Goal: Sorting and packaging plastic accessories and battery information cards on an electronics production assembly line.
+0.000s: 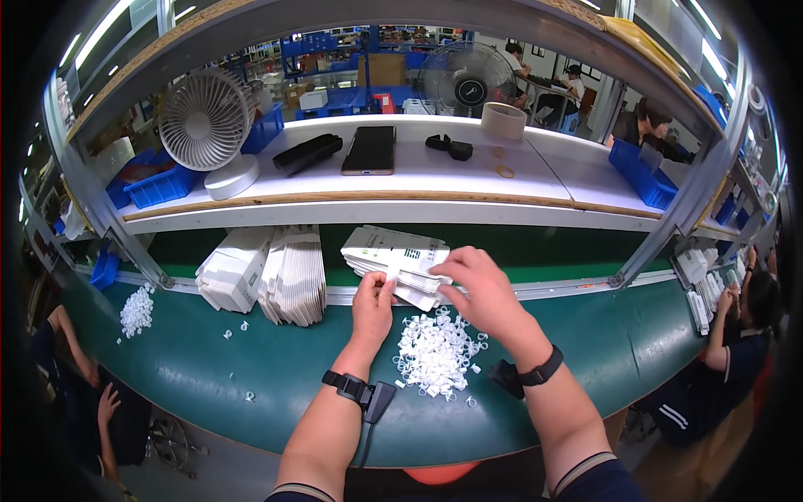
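Note:
A stack of flat white printed cartons (393,244) leans at the back of the green bench, in front of me. At its near edge my left hand (373,309) is closed, thumb and fingers pinched on a narrow white piece that stands up against the stack. My right hand (483,293) hovers by the stack's right end, fingers curled but apart, and I see nothing held in it. Just nearer than the hands lies a heap of small white plastic ring-shaped clips (437,356). Each wrist wears a black strap with a small black device.
Two more bundles of white cartons (293,276) stand left of the stack. Another clip heap (136,312) lies far left, with loose clips between. A shelf (376,211) above holds a white fan (201,125), a phone (369,151) and a tape roll (503,121). Co-workers sit at both sides.

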`<state>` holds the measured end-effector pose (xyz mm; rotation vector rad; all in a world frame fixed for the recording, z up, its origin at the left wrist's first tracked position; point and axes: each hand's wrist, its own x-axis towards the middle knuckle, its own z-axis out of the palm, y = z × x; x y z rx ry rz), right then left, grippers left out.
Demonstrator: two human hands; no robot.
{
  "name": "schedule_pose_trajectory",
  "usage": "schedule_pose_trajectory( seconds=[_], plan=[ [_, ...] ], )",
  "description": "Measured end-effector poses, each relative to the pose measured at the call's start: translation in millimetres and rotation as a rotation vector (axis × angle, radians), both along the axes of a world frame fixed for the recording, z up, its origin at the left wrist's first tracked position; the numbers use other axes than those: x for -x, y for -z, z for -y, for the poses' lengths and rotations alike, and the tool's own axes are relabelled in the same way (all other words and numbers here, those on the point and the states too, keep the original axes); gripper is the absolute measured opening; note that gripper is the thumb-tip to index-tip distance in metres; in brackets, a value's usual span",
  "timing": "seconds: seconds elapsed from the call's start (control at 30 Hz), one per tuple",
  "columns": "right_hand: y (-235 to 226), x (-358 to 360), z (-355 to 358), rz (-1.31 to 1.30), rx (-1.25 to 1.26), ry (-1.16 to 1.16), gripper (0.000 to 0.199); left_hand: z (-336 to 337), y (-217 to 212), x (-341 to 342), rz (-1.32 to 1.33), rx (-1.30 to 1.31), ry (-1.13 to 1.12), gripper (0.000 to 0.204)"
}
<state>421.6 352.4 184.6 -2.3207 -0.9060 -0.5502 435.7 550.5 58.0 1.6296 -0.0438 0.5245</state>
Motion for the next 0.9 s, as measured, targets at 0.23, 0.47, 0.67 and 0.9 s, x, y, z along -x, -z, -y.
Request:
schedule_pose_trajectory(
  seconds=[0.23,0.47,0.67,0.9],
  plan=[
    [27.2,-27.6,-52.0,0.307,0.285,-0.124,0.028,4.7,2.8,-1.9,0.079,-0.032,0.031,0.006],
    [28.9,-35.1,-71.1,0.356,0.404,-0.1,0.014,0.7,-11.0,6.0,0.05,-0.126,0.014,0.009],
    [23.6,-39.7,-75.4,0.419,0.45,-0.089,0.011,0.0,3.6,-2.7,0.037,0.051,0.06,0.013],
    [30.6,-43.3,-76.9,0.303,0.331,-0.079,0.009,-1.6,-4.1,1.2,-0.186,0.431,0.25,0.01]
  ],
)
